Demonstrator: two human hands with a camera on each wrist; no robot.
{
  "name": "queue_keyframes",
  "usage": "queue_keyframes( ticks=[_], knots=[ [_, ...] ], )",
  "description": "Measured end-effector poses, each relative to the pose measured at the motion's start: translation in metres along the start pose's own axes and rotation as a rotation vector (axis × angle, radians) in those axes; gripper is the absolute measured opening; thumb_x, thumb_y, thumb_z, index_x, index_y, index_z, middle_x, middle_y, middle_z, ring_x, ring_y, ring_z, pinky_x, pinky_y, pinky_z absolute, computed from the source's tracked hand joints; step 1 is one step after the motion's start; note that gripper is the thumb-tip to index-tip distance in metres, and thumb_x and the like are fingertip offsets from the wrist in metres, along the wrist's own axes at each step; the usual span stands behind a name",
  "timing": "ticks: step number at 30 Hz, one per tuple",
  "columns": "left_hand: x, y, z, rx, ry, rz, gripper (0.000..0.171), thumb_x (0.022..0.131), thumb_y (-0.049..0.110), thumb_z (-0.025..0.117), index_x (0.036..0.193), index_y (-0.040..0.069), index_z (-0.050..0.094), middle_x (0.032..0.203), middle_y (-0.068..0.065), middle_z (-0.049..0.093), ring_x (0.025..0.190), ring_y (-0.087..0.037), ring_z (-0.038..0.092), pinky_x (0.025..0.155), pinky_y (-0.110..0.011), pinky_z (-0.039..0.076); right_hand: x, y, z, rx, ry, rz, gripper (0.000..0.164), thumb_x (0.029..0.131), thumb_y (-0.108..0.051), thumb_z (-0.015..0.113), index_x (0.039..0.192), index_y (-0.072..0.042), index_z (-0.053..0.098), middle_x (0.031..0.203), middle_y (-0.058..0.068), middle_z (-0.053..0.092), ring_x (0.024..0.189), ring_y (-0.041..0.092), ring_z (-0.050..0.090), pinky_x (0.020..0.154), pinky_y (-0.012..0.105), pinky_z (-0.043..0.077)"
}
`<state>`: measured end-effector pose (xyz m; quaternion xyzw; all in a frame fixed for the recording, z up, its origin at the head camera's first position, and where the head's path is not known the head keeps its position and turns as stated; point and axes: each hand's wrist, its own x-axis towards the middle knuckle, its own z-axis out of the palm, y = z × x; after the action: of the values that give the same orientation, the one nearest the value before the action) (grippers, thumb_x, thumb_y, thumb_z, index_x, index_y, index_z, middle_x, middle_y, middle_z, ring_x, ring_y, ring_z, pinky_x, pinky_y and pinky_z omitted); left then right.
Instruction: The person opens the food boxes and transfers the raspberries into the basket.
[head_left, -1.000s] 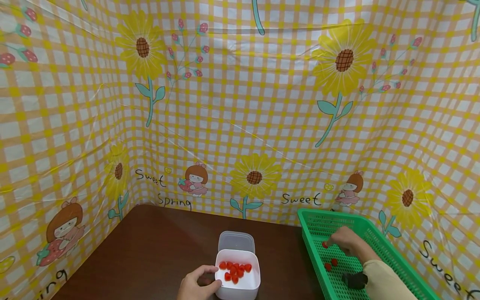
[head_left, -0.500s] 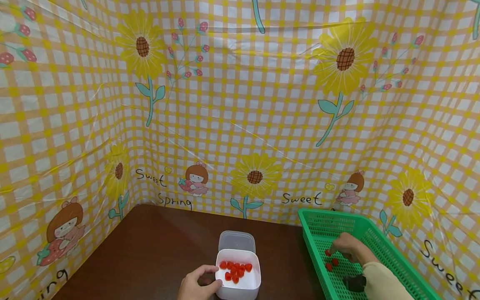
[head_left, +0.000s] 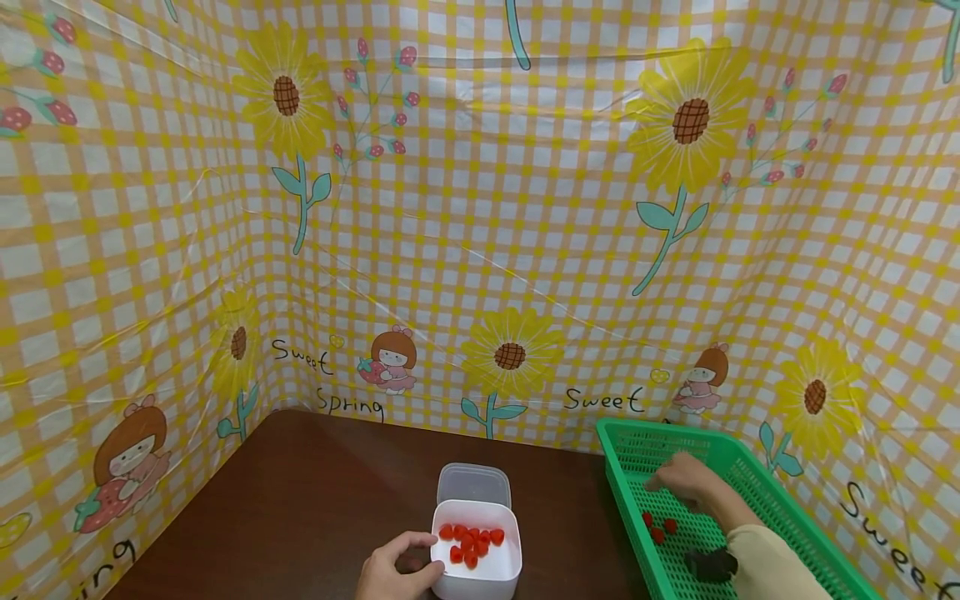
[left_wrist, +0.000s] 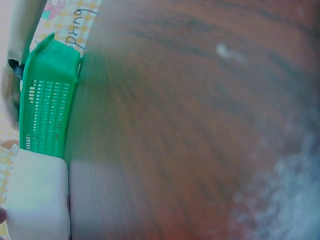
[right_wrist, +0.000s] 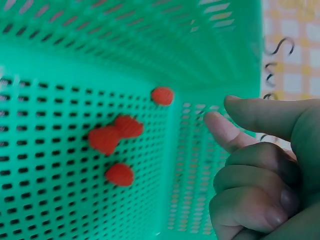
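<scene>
My left hand [head_left: 397, 568] steadies a white plastic box [head_left: 491, 583] at its left side, thumb and fingertips at the rim. Inside the box lie several small red berries [head_left: 470, 542] that look like strawberries. The right hand [head_left: 686, 482] is over the green basket [head_left: 622, 504], holding nothing. Its thumb and index finger stretch out with a gap between them, while the other fingers curl, as the right wrist view shows. Several more red berries [right_wrist: 120, 175] lie on the basket floor, apart from the fingertips. In the left wrist view, a side of the box [left_wrist: 37, 195] shows.
A translucent lid [head_left: 474, 483] stands behind the box. Dark wood table [head_left: 322, 483] surrounds it. The basket's slotted walls rise around the right hand, and a black wrist device [head_left: 711, 565] is on that arm. A checked, flower-printed sheet [head_left: 450, 208] hangs behind.
The right hand has drawn one berry toward the near left of the basket, beside two others, then moved off it, back toward the far end. The left hand and box stay put.
</scene>
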<state>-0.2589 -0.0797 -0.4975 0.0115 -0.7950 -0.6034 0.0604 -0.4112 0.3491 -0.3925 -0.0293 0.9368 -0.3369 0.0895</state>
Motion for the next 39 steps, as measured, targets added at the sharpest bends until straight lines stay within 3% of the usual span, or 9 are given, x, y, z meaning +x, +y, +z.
queue_keyframes(
  ticks=[3, 6, 8, 15, 23, 29, 33, 35, 39],
  knots=[
    [-0.001, 0.001, 0.0, -0.005, -0.001, -0.002, 0.032, 0.082, 0.025, 0.082, 0.108, 0.009, 0.073, 0.097, -0.007, 0.073, 0.079, -0.017, 0.064, 0.068, -0.036, 0.058, -0.003, -0.011, -0.001, 0.016, -0.002, -0.04, 0.031, 0.09, -0.012, 0.068, 0.061, -0.009, 0.056, 0.045, -0.01, 0.023, 0.042, 0.006, 0.017, 0.043, 0.024, 0.026],
    [-0.001, 0.002, 0.0, -0.012, -0.005, -0.011, 0.032, 0.082, 0.025, 0.082, 0.108, 0.009, 0.073, 0.097, -0.006, 0.073, 0.079, -0.017, 0.064, 0.068, -0.036, 0.058, -0.006, -0.022, -0.001, 0.028, -0.011, -0.072, 0.017, 0.091, -0.013, 0.067, 0.089, 0.002, 0.075, 0.044, -0.009, 0.025, 0.042, 0.006, 0.015, 0.043, 0.025, 0.025],
    [0.0, 0.002, 0.0, -0.013, -0.01, -0.018, 0.033, 0.083, 0.026, 0.082, 0.109, 0.009, 0.073, 0.098, -0.006, 0.073, 0.079, -0.017, 0.064, 0.068, -0.036, 0.059, -0.009, -0.029, -0.001, 0.036, -0.019, -0.091, 0.021, 0.092, -0.013, 0.067, 0.102, 0.003, 0.076, 0.045, -0.008, 0.025, 0.043, 0.007, 0.013, 0.043, 0.025, 0.025],
    [0.001, 0.001, 0.0, -0.001, -0.016, -0.022, 0.032, 0.083, 0.025, 0.082, 0.109, 0.009, 0.073, 0.101, -0.008, 0.073, 0.08, -0.017, 0.065, 0.068, -0.037, 0.059, -0.019, -0.057, 0.001, 0.039, -0.019, -0.156, 0.022, 0.094, -0.015, 0.064, 0.101, 0.003, 0.075, 0.056, -0.007, 0.046, 0.043, 0.008, 0.014, 0.044, 0.026, 0.024],
    [0.0, 0.002, 0.0, 0.0, -0.02, -0.019, 0.032, 0.083, 0.024, 0.081, 0.11, 0.008, 0.073, 0.102, -0.009, 0.073, 0.08, -0.018, 0.066, 0.068, -0.038, 0.059, -0.026, -0.089, 0.014, 0.054, -0.029, -0.163, 0.025, 0.094, -0.016, 0.067, 0.111, 0.001, 0.074, 0.05, -0.009, 0.033, 0.044, 0.007, 0.014, 0.045, 0.025, 0.023],
    [0.001, 0.002, 0.0, 0.01, -0.015, -0.037, 0.032, 0.083, 0.024, 0.081, 0.11, 0.008, 0.073, 0.101, -0.008, 0.073, 0.08, -0.018, 0.065, 0.068, -0.038, 0.059, -0.028, -0.108, 0.027, 0.046, -0.062, -0.21, 0.019, 0.093, -0.016, 0.067, 0.104, -0.002, 0.076, 0.06, -0.009, 0.056, 0.044, 0.008, 0.013, 0.044, 0.025, 0.022],
    [0.001, 0.002, 0.0, 0.001, -0.012, -0.032, 0.033, 0.083, 0.024, 0.082, 0.11, 0.008, 0.073, 0.099, -0.008, 0.073, 0.08, -0.018, 0.066, 0.068, -0.038, 0.059, -0.028, -0.12, 0.038, 0.043, -0.084, -0.241, 0.023, 0.093, -0.015, 0.068, 0.07, -0.01, 0.065, 0.055, -0.011, 0.038, 0.046, 0.008, 0.011, 0.044, 0.025, 0.021],
    [0.001, 0.002, 0.0, -0.002, -0.013, -0.026, 0.033, 0.083, 0.024, 0.082, 0.11, 0.008, 0.073, 0.099, -0.008, 0.073, 0.08, -0.018, 0.066, 0.068, -0.038, 0.059, -0.027, -0.125, 0.043, 0.038, -0.093, -0.251, 0.031, 0.092, -0.014, 0.068, 0.063, -0.013, 0.059, 0.053, -0.008, 0.021, 0.047, 0.008, 0.01, 0.045, 0.025, 0.02],
    [0.001, 0.001, 0.0, -0.003, -0.018, -0.031, 0.032, 0.084, 0.025, 0.081, 0.11, 0.008, 0.073, 0.097, -0.007, 0.073, 0.079, -0.018, 0.065, 0.068, -0.038, 0.06, -0.028, -0.135, 0.054, 0.021, -0.091, -0.282, 0.025, 0.091, -0.013, 0.07, 0.066, -0.01, 0.069, 0.053, -0.009, 0.021, 0.047, 0.008, 0.013, 0.046, 0.025, 0.02]
  ],
)
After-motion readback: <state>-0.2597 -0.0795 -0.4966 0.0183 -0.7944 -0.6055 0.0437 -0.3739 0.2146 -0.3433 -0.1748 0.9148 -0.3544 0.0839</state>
